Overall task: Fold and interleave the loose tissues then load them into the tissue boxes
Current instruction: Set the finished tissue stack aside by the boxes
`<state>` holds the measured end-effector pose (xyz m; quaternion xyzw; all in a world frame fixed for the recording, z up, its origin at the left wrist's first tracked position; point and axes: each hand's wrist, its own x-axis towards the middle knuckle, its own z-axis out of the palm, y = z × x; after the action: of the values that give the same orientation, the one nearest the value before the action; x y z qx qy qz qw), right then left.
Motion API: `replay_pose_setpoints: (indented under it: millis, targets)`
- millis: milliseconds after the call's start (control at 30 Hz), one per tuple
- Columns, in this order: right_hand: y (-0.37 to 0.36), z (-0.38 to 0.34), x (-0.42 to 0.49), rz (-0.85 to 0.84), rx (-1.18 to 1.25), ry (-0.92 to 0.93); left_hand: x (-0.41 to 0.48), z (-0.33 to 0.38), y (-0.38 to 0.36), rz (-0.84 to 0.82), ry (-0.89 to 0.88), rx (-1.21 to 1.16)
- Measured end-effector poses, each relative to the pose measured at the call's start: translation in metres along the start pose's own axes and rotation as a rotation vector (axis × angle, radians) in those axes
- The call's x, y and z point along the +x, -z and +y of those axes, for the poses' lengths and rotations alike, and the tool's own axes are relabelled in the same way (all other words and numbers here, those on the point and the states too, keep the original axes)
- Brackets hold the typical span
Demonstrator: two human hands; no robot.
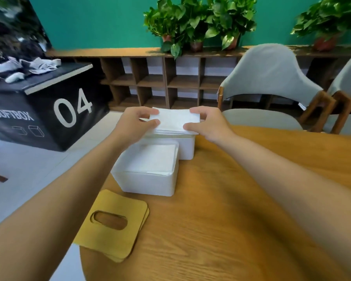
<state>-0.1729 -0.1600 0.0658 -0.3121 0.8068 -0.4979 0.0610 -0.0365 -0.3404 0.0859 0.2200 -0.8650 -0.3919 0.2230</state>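
At the far left stands a black fabric cube [49, 110] printed with a white "04", its flat top strewn with crumpled white scraps [26, 66]. On the near-left edge of the round, grain-streaked wooden table [231, 220] lie mustard-coloured flat lids [118, 236] — rounded squares, the top one cut with an oval slot, stacked slightly askew and overhanging the table's rim. Beyond them sits a matte white rectangular tissue box [148, 183] with softly rounded corners, lidless and filled almost to its rim with a smooth layer of flat white tissues [152, 159]. The person's left hand [134, 124] pinches the left end of a stack of folded white tissues [174, 120], thumb on the near edge and fingers curled over the far edge. The stack — thin, crisp-edged sheets layered into a neat rectangle — is held level at the open mouth of a second white tissue box [187, 147], which stands just behind the first; whether the stack rests on that rim cannot be told. The right hand [209, 122] clamps the right end in the same way, thumb near, fingers far. Further right stands a grey cloth-covered chair [272, 74] with a curved back and a wooden frame.
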Motion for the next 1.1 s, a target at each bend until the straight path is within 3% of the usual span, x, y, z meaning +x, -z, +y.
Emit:
replay_pose_setpoints:
  millis: [367,500,667,767,1100]
  targets:
    - [-0.017,0.006,0.028,-0.141,-0.324,0.043,0.023,-0.019,-0.008,-0.018,0.031,0.229]
    - [-0.018,0.009,0.033,-0.179,-0.461,0.047,0.029,-0.025,-0.007,-0.065,-0.051,0.428]
    - [-0.007,0.012,0.032,-0.196,-0.508,0.145,0.038,-0.034,0.003,-0.197,-0.202,0.517]
    - [-0.005,0.018,0.033,-0.270,-0.548,0.164,0.041,-0.041,0.009,-0.288,-0.161,0.538]
    - [-0.010,0.010,0.047,-0.445,-0.812,0.099,0.055,-0.030,0.001,-0.373,-0.122,0.652]
